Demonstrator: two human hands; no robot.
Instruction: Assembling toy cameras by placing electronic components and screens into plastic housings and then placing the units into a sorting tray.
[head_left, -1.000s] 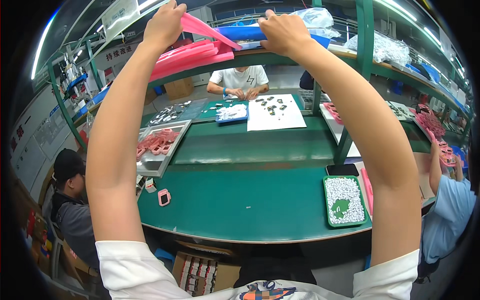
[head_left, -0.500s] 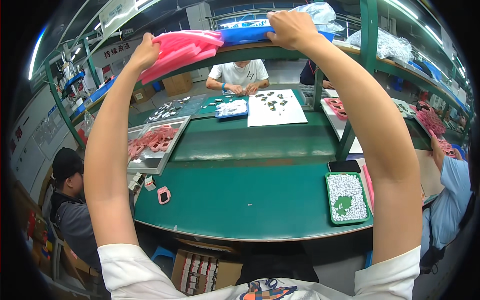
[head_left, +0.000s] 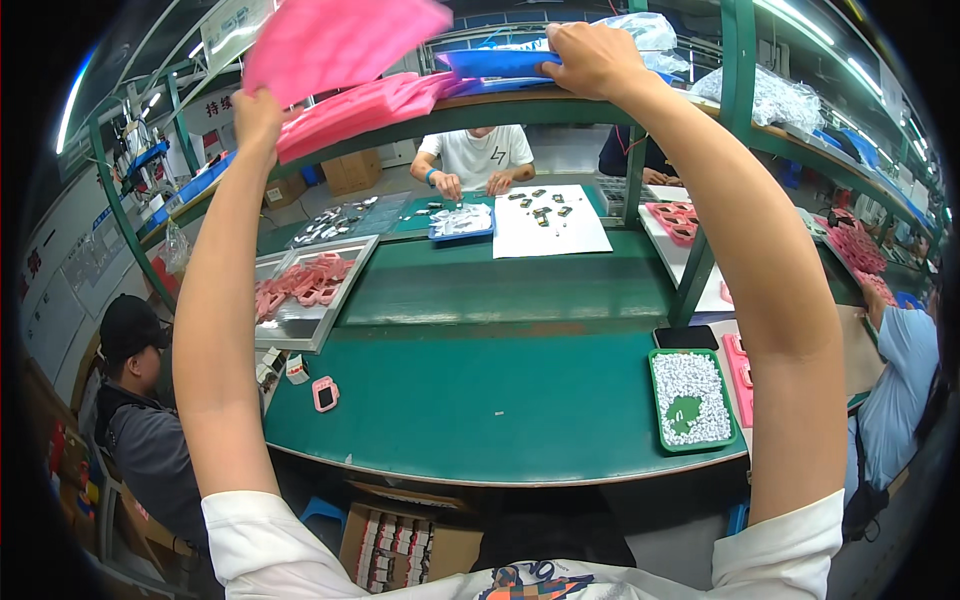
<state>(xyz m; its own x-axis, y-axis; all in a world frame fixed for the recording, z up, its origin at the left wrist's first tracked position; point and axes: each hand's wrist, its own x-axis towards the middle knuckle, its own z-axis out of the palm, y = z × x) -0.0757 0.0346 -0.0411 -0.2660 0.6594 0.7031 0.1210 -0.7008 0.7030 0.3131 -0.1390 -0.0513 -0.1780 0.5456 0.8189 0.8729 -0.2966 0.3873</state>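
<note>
Pink sheet (head_left: 345, 45) had just risen above the shelf (head_left: 500, 104), so it was largely free of the stack (head_left: 365, 112) there; your left hand (head_left: 258, 125) pinched its edge, your right hand (head_left: 597, 62) the blue bin (head_left: 500, 64).

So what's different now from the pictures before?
The left hand moved left and lower, and now holds a pink sheet up above the pink stack. The person opposite moved their hands apart. The right hand stayed at the blue tray; the pink watch and green tray stayed put.
</note>
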